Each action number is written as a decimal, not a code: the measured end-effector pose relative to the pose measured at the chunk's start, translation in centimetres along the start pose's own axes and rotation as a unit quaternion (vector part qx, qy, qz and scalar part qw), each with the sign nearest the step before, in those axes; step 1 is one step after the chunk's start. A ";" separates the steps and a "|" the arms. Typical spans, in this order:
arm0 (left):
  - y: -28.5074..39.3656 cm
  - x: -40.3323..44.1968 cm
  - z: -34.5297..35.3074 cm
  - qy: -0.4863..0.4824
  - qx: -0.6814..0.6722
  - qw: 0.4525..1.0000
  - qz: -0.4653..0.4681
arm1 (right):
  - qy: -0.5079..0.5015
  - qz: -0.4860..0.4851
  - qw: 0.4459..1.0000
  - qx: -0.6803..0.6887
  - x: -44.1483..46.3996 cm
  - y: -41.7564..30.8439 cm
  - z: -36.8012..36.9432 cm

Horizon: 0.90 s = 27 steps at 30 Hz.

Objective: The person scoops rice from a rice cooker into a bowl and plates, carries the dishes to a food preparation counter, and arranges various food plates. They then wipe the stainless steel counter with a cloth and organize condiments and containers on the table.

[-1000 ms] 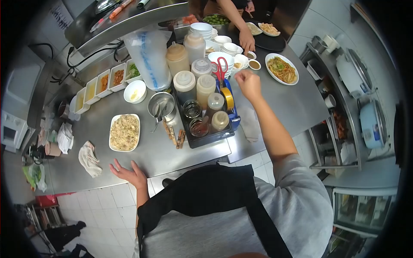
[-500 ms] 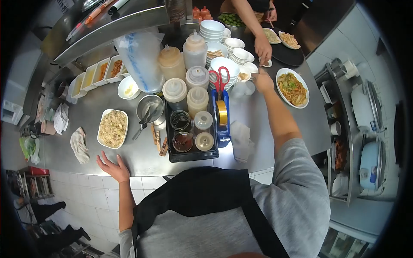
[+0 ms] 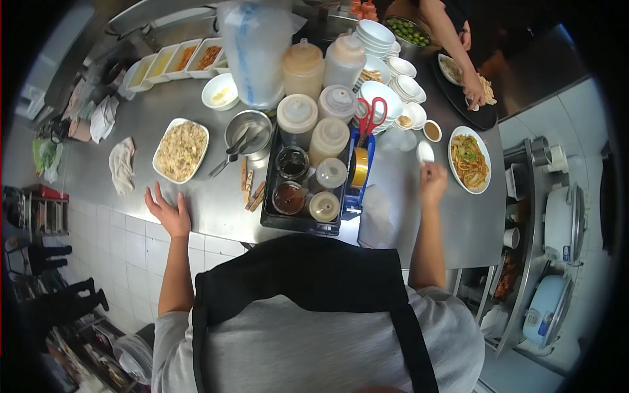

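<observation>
My right hand is closed on the near edge of a small white dish, between the tape dispenser and the oval plate of noodles. Just beyond that dish sits a small cup of brown sauce. My left hand, fingers spread and holding nothing, is at the counter's front edge, just below a white dish of rice-like food. A folded cloth lies to its left.
A black tray of squeeze bottles stands mid-counter, beside a blue tape dispenser with red scissors. Stacked white bowls are behind. A co-worker's hand reaches over a black tray at the back right.
My right hand has come back toward me with the small white dish. The co-worker's hand has moved away to the black tray. The view has shifted, and my left hand remains spread.
</observation>
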<state>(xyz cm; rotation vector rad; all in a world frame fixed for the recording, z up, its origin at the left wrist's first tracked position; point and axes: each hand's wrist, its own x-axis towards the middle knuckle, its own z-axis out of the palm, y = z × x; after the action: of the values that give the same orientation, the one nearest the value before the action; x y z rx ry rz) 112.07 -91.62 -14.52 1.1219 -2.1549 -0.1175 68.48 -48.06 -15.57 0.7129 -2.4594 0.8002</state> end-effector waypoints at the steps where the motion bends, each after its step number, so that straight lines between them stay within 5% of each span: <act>1: -0.1 0.0 0.0 0.000 0.000 1.000 -0.001 | -0.002 -0.038 0.999 -0.020 -1.4 0.0 0.0; 4: -0.2 0.0 -0.1 0.002 -0.007 1.000 0.003 | -0.047 -0.037 0.998 -0.030 -2.9 1.1 0.4; 7: -0.8 -0.2 0.1 0.011 -0.007 1.000 0.006 | 0.033 -0.102 0.988 -0.110 1.4 -4.2 -3.1; 9: -0.9 -0.2 0.0 0.012 -0.021 1.000 0.013 | 0.048 -0.059 0.997 0.025 5.3 -9.4 -5.2; 11: -1.0 -0.2 -0.1 0.010 -0.028 0.999 0.012 | -0.051 -0.042 0.978 0.199 7.9 -16.7 -8.2; 13: -1.0 -0.4 -0.3 0.005 -0.023 1.000 0.008 | -0.182 0.033 0.957 0.221 8.3 -21.8 -8.7; 17: -0.8 -0.5 -0.6 0.016 -0.031 0.999 0.009 | -0.271 -0.047 0.961 0.020 7.5 -27.8 -5.5; 23: -0.6 -0.5 -1.0 0.027 -0.044 0.999 0.009 | -0.170 0.017 0.977 0.130 5.3 -24.7 -1.0; 27: -0.5 -0.5 -1.2 0.024 -0.048 0.999 0.001 | -0.048 0.027 0.901 0.430 2.7 -24.2 -1.7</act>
<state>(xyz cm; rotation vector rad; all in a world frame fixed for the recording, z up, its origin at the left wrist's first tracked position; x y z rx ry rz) 113.29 -91.31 -14.06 1.0580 -2.0846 -0.1890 81.18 -64.76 -3.14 0.9820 -2.1321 1.9560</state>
